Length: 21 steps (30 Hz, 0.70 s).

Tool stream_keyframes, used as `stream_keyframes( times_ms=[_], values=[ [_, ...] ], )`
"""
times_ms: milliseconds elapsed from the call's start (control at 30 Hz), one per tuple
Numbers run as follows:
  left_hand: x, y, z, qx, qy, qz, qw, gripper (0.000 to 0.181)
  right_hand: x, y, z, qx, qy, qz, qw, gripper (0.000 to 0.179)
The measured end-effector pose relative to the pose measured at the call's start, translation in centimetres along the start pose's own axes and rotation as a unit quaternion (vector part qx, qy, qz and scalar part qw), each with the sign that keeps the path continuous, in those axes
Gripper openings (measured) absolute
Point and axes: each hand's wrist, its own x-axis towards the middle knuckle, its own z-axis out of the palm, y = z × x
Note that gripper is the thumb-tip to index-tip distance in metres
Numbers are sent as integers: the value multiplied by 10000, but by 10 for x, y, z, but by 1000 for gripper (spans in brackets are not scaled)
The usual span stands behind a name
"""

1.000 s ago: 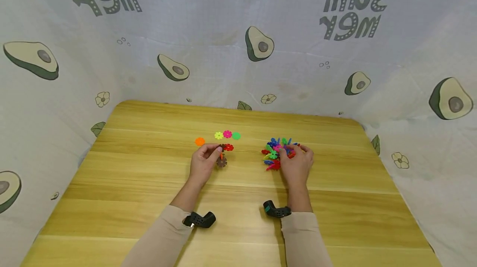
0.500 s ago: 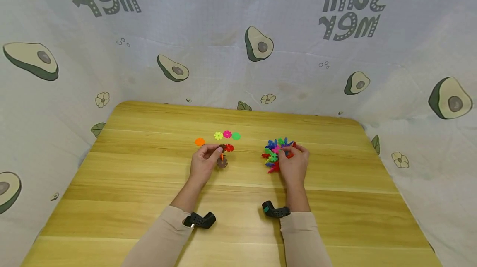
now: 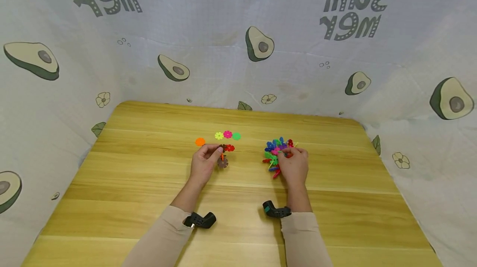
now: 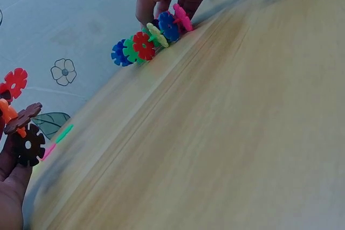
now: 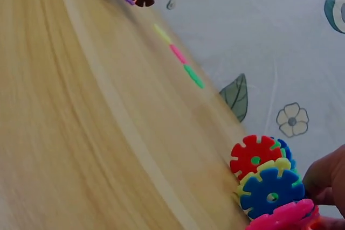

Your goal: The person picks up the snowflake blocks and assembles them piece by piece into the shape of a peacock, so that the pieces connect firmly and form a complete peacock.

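My left hand (image 3: 203,163) pinches a small joined group of toothed plastic snowflake discs between thumb and fingers. In it are a brown disc (image 3: 222,162), a red disc (image 3: 230,148) and an orange disc (image 4: 8,111) set between two brown ones. On the right, my right hand (image 3: 296,165) grips the near right side of a bigger cluster of joined snowflake discs (image 3: 273,158). Blue, green, red, yellow, pink and purple discs show there, and the blue disc (image 5: 272,191) faces the right wrist camera. The fingers hide part of this cluster.
Beyond the left hand, a yellow disc (image 3: 219,135), a pink disc (image 3: 227,134) and a green disc (image 3: 236,136) lie flat in a row. A single orange disc (image 3: 200,141) lies left of them. The wooden table (image 3: 238,209) ends at a printed curtain (image 3: 216,85).
The right hand has shifted slightly left, and the big cluster has turned, its pink disc swinging down toward the front. My left hand and its discs stay nearly still.
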Motion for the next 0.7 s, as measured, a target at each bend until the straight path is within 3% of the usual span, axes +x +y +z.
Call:
stream_keyframes(
  times_ms=[167,267,333,400,500,700],
  values=[
    [0,0,1,-59,0,-15,10000,22,0,-3,-2,887,-128,209,9958,27],
    [0,1,1,-103,-24,2,9999,22,0,-8,0,1942,-336,478,9792,24],
    [0,2,1,-129,-55,20,9999,22,0,-11,3,2875,-607,706,9532,15],
    [0,2,1,-130,-94,28,9999,22,-1,-14,7,3753,-892,922,9180,5],
    [-1,3,1,-126,-153,55,9998,21,-4,-17,14,4808,-1430,985,8595,19],
    [-4,7,3,-245,-258,249,9991,21,-13,-21,29,5864,-2586,704,7644,37]
  ],
)
